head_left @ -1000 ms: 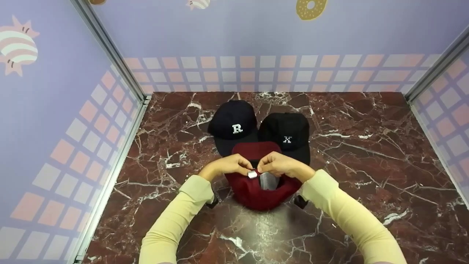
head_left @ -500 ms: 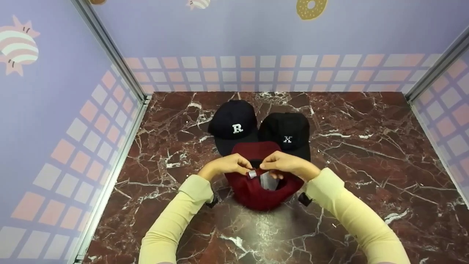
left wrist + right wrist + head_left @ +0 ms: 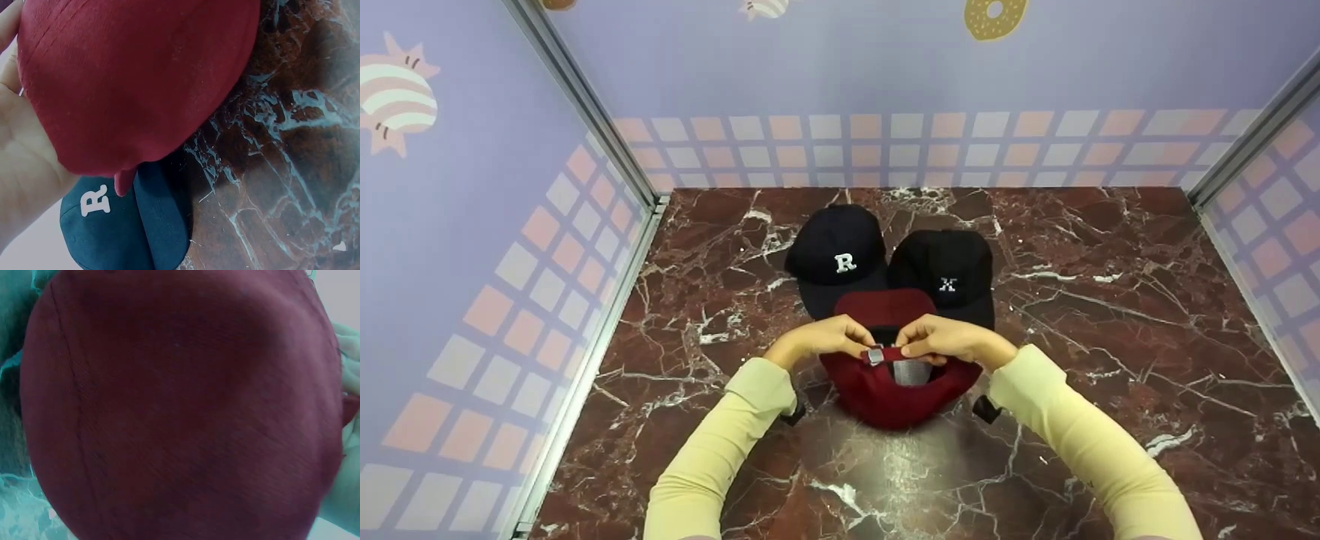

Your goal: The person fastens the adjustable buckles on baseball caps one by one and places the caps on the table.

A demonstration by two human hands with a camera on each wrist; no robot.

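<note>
A dark red baseball cap (image 3: 896, 409) is held up in front of the person, its back opening facing up and its brim pointing away. My left hand (image 3: 831, 335) pinches the cap's strap beside a silver buckle (image 3: 875, 356). Thumb and fingers of my right hand (image 3: 949, 339) pinch the red strap (image 3: 892, 353) just right of that buckle. In the left wrist view the crown of the red cap (image 3: 140, 84) hides most of the fingers. The crown also fills most of the right wrist view, with part of a hand (image 3: 350, 365) at its right edge.
Behind the red cap lie a navy cap (image 3: 840, 244) with a white R and, to its right, a black cap (image 3: 941, 262) with a small light emblem. All are on a red-brown marbled table (image 3: 1110, 360). Patterned walls (image 3: 885, 75) stand at the back and sides.
My right hand has shifted slightly right, and a longer stretch of red strap now shows between the buckle and its fingers. The left hand and the other caps stay put.
</note>
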